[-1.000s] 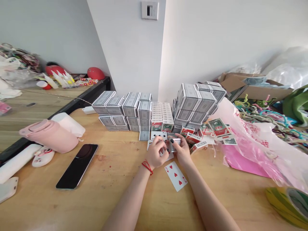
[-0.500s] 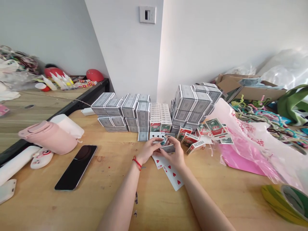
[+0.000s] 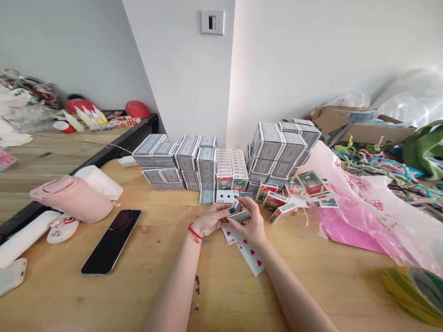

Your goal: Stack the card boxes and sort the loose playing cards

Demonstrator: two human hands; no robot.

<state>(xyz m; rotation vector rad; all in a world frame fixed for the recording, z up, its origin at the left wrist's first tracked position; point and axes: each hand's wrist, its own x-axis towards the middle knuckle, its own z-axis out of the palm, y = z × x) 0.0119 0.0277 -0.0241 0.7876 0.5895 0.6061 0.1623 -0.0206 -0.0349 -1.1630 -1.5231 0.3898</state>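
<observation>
My left hand (image 3: 212, 221), with a red cord at the wrist, is closed, its dark-nailed thumb on a playing card (image 3: 236, 204). My right hand (image 3: 252, 222) pinches grey-backed playing cards (image 3: 241, 216) from the other side, thumb below and fingers above. How many cards they hold I cannot tell. Under my hands a two of hearts (image 3: 230, 237) and a three of hearts (image 3: 252, 259) lie face up, partly covered. Just beyond, a spades card (image 3: 224, 197) is face up beside a face-down card (image 3: 206, 197).
Stacked grey card decks (image 3: 194, 157) stand along the wall, with another pile (image 3: 277, 147) to the right. Boxed decks (image 3: 273, 201) lie loose near a pink plastic bag (image 3: 349, 221). A phone (image 3: 111, 242) and pink bottle (image 3: 74, 198) are left; a tape roll (image 3: 411, 290) is right.
My left fingers have drawn down and back from the spades card, uncovering more of it. The cards in my right hand now sit flatter. The view has shifted slightly.
</observation>
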